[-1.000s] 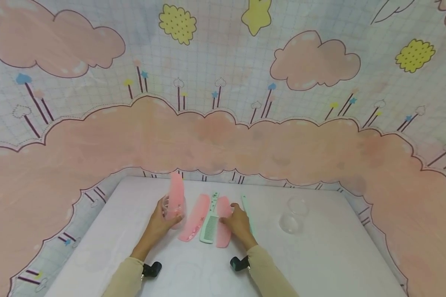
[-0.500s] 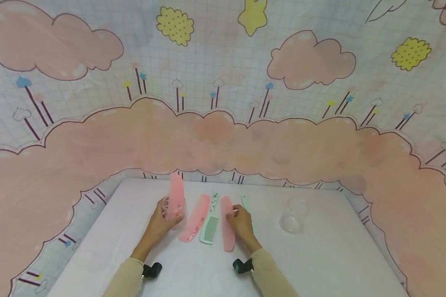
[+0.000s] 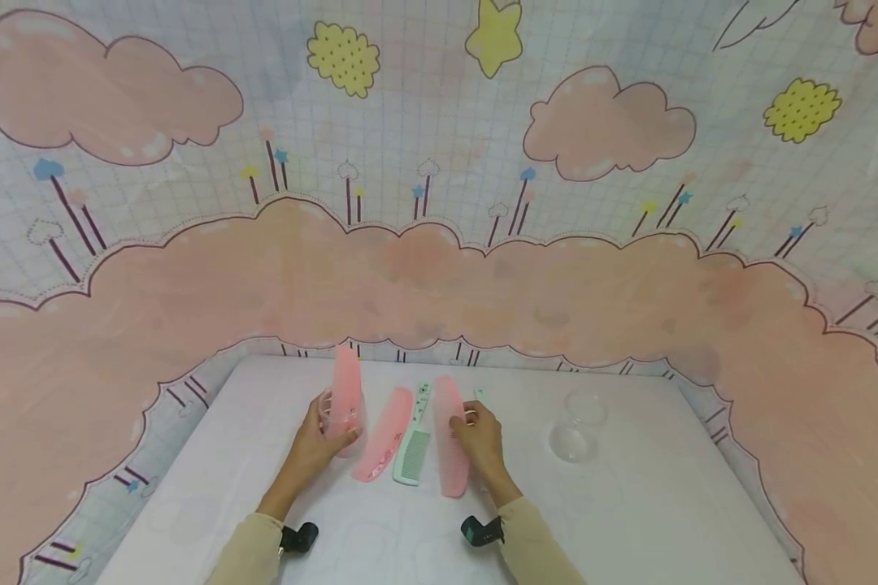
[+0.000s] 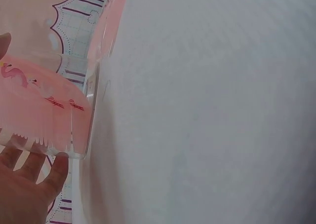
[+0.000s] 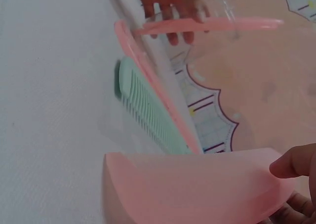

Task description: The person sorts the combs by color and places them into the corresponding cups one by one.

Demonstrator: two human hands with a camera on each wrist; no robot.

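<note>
My left hand grips a clear plastic cup. A pink comb stands upright in that cup; flamingo prints show on it in the left wrist view. My right hand pinches another pink comb, thumb on its face, and holds it tilted. Between the hands, a third pink comb with a printed end lies on the table beside a pale green handled comb. Behind the right hand, most of a second green comb is hidden.
Two clear, round containers sit at the right of the white table, one behind the other. A patterned cloth backdrop rises past the table's back edge.
My right hand has moved slightly right and lifted its pink comb off the table, turning it. The left hand, cup and its comb stay in place.
</note>
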